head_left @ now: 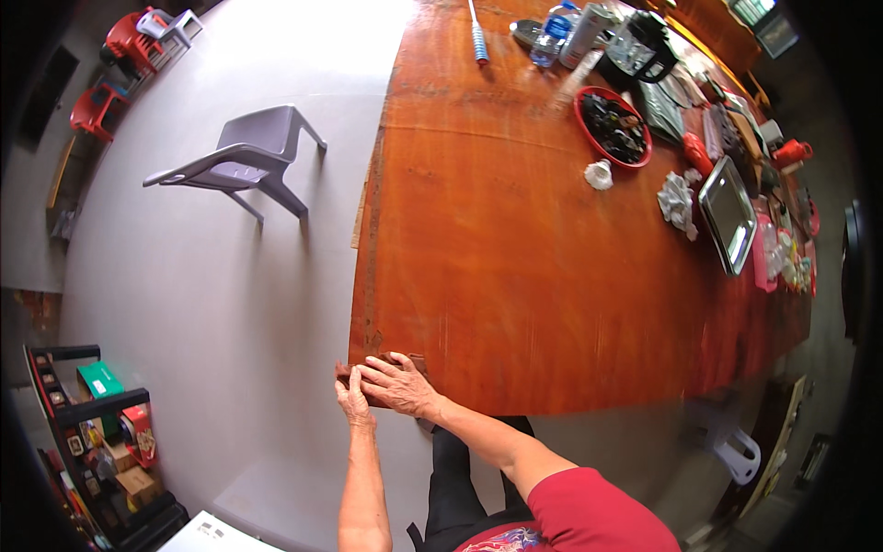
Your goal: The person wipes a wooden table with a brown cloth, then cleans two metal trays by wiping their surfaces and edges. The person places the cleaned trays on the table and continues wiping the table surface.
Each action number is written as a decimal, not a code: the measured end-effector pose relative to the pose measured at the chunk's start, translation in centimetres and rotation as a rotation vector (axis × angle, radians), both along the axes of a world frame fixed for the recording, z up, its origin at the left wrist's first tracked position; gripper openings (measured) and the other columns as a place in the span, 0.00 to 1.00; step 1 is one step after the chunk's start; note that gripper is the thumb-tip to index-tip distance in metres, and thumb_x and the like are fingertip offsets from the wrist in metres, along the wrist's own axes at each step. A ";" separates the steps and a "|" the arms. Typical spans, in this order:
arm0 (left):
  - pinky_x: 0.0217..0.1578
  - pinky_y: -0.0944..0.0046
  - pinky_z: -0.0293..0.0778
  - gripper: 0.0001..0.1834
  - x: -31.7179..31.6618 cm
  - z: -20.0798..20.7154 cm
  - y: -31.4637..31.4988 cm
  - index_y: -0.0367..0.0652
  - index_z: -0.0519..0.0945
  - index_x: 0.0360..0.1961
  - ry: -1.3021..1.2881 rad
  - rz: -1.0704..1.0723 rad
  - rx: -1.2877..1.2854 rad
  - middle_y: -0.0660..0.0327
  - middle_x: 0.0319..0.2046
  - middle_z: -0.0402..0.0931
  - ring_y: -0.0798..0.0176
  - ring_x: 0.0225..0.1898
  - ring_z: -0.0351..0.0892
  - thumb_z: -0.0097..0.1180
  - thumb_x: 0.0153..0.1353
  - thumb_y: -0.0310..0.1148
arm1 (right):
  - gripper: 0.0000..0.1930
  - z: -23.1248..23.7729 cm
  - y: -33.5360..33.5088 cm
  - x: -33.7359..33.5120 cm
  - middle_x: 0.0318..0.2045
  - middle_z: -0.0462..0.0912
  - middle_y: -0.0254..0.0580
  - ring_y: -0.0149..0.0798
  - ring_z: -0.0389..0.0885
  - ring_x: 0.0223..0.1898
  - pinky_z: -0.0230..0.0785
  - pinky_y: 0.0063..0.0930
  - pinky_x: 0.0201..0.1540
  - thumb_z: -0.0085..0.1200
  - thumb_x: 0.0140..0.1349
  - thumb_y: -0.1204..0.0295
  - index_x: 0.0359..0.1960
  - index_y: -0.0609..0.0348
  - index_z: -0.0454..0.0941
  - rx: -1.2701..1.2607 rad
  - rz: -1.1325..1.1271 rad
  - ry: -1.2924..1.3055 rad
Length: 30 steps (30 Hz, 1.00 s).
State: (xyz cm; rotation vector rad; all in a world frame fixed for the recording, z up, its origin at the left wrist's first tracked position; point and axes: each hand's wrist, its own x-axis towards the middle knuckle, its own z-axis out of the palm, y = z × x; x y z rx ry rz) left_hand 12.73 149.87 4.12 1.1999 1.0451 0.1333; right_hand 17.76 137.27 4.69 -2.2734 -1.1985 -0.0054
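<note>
At the near left corner of a long brown wooden table, a dark brown cloth lies bunched under my hands. My left hand is at the corner, its fingers closed on the cloth where it hangs over the edge. Across the cloth's top rests my right hand, fingers stretched out and a little apart, pressing on it. The two hands nearly touch. Part of the cloth is hidden beneath them.
A grey plastic chair stands on the floor left of the table. Toward the far right are a red bowl of dark pieces, crumpled tissue, a metal tray, a water bottle and a glass jug. A black shelf stands lower left.
</note>
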 end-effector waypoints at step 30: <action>0.34 0.56 0.77 0.25 -16.1 0.0 4.4 0.45 0.66 0.59 0.579 -0.165 -0.242 0.55 0.48 0.74 0.58 0.42 0.77 0.54 0.63 0.40 | 0.26 0.2 -18.7 0.9 0.67 0.53 0.42 0.53 0.57 0.63 0.59 0.57 0.55 0.45 0.65 0.65 0.64 0.53 0.57 -0.546 -1.769 0.495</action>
